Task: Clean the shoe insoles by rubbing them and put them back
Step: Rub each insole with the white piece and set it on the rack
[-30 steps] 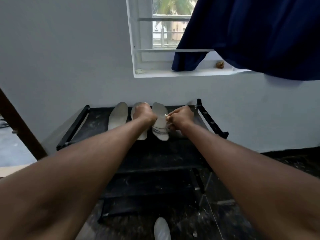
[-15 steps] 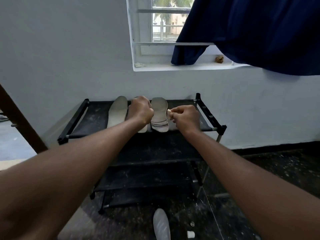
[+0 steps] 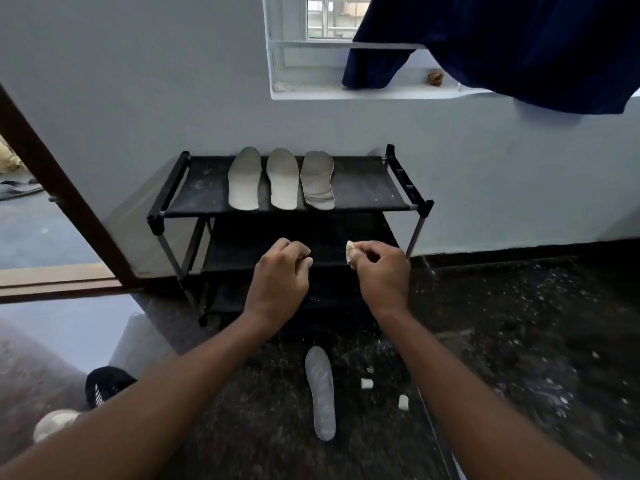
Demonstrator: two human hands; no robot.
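Observation:
Three pale insoles lie side by side on the top shelf of a black shoe rack: the left insole, the middle insole and the right insole, which has dark lines near its heel. A fourth insole lies on the dark floor below. My left hand hovers in front of the rack's lower shelf, fingers curled with nothing in them. My right hand pinches a small white piece between thumb and fingers. Neither hand touches an insole.
Two small white bits lie on the floor right of the fallen insole. A dark blue cloth hangs at the window. A doorway opens at left, and a black shoe sits at lower left.
Both hands have pulled back from the insoles on the top shelf and dropped lower. The view has backed away, so all three insoles show uncovered.

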